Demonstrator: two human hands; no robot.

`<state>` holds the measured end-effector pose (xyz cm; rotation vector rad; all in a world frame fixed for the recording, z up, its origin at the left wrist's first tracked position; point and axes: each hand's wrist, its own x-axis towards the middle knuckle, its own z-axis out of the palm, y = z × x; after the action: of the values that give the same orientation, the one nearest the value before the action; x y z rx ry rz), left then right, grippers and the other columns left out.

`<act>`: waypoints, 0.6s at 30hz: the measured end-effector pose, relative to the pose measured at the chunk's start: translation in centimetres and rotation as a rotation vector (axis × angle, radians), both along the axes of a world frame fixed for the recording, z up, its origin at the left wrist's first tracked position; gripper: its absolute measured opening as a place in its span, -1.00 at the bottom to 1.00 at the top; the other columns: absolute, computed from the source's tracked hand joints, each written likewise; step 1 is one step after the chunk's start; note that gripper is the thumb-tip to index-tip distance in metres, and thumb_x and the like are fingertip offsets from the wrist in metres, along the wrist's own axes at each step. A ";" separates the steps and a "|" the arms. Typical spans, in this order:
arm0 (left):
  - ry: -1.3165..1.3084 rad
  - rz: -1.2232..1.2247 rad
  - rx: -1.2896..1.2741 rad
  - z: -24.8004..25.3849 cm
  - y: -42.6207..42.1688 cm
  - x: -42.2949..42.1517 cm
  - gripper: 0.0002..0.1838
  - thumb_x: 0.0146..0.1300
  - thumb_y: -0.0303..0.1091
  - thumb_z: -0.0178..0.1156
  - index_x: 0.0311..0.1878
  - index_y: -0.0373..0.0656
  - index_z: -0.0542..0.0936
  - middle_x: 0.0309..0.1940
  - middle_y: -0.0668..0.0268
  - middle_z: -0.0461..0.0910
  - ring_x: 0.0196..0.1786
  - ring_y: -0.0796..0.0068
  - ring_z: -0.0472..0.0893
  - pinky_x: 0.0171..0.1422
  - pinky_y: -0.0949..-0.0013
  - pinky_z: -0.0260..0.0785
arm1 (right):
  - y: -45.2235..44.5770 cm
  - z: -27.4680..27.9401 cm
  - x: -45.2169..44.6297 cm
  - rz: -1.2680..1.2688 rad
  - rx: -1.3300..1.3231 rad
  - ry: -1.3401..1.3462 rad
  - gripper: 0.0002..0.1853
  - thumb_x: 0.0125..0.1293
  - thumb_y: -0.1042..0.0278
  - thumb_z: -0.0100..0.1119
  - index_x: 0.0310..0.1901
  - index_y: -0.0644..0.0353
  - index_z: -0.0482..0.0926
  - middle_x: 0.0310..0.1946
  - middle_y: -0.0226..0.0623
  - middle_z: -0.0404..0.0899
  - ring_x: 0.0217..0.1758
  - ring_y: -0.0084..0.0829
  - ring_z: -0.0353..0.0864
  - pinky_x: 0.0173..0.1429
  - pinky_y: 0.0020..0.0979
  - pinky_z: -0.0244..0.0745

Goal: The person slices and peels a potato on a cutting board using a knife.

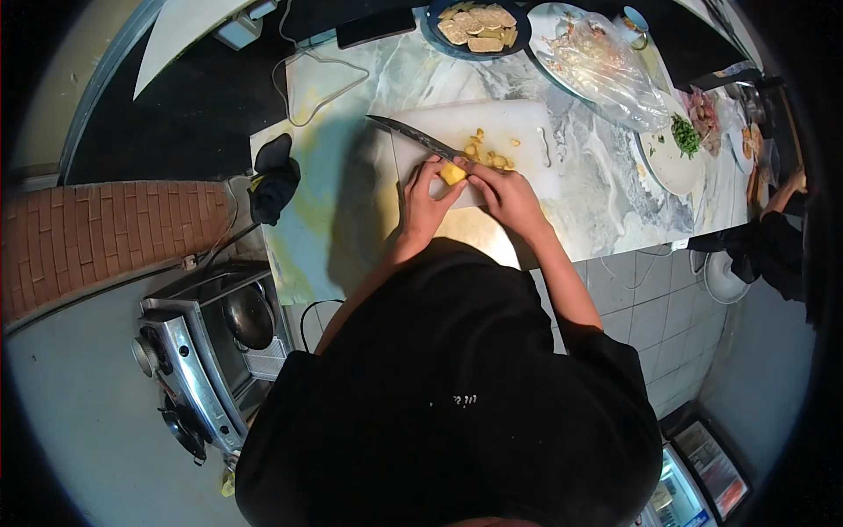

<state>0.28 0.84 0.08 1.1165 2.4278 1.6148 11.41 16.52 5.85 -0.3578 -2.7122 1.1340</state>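
Note:
A white cutting board lies on the marble-patterned table in front of me. My left hand is closed, its thumb and fingers pinching a yellow chunk of food near the board's front edge. Beside it, my right hand is closed around the handle end of a dark-bladed knife, mostly covering the handle. The blade points up and left across the board, just behind the chunk. Small yellow cut pieces are scattered on the board behind my right hand.
At the back stand a dark plate of pale slices and a plate under clear plastic. Chopped greens rest on a white plate to the right. A black cloth hangs at the left edge; another person's arm shows far right.

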 end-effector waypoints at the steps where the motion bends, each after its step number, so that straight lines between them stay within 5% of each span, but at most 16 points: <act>1: -0.017 0.000 0.003 0.0 0.0 0.0 -0.50 0.10 -0.39 0.62 0.07 -0.26 0.61 0.15 0.06 0.70 -0.12 0.16 0.72 0.03 0.19 0.60 | 0.0 -0.1 0.0 -0.001 0.000 0.000 -0.57 0.53 0.28 0.18 0.39 -0.23 0.61 -0.23 -0.02 0.76 -0.26 0.09 0.72 -0.16 -0.02 0.61; 10: 0.071 -0.077 0.079 0.3 0.3 0.2 -0.52 0.14 -0.45 0.59 0.08 -0.26 0.58 0.19 0.11 0.68 0.02 0.07 0.72 0.13 0.17 0.60 | 1.1 -2.1 -1.4 -0.048 0.097 0.041 -0.57 0.55 0.28 0.16 0.40 -0.24 0.61 -0.27 0.00 0.74 -0.26 0.11 0.72 -0.16 0.01 0.60; 12: 0.019 -0.070 0.074 0.4 -0.2 -0.2 -0.52 0.14 -0.46 0.59 0.08 -0.26 0.58 0.20 0.12 0.69 0.05 0.08 0.72 0.15 0.17 0.59 | 1.3 -1.9 -2.1 -0.082 -0.044 0.181 -0.59 0.57 0.26 0.14 0.38 -0.23 0.63 -0.32 0.03 0.72 -0.27 0.13 0.71 -0.17 0.03 0.58; 18: -0.114 -0.056 0.047 0.3 -0.4 -0.3 -0.48 0.14 -0.47 0.59 0.13 -0.23 0.57 0.22 0.14 0.70 0.08 0.25 0.73 0.13 0.27 0.61 | 0.9 1.0 0.0 -0.247 -0.096 -0.139 -0.57 0.62 0.24 0.08 0.45 -0.10 0.51 -0.28 0.11 0.73 -0.26 0.18 0.72 -0.13 0.07 0.60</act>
<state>-0.04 0.49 0.41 1.0581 2.2793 1.6778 11.38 17.44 6.83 -0.7894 -2.6386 1.2092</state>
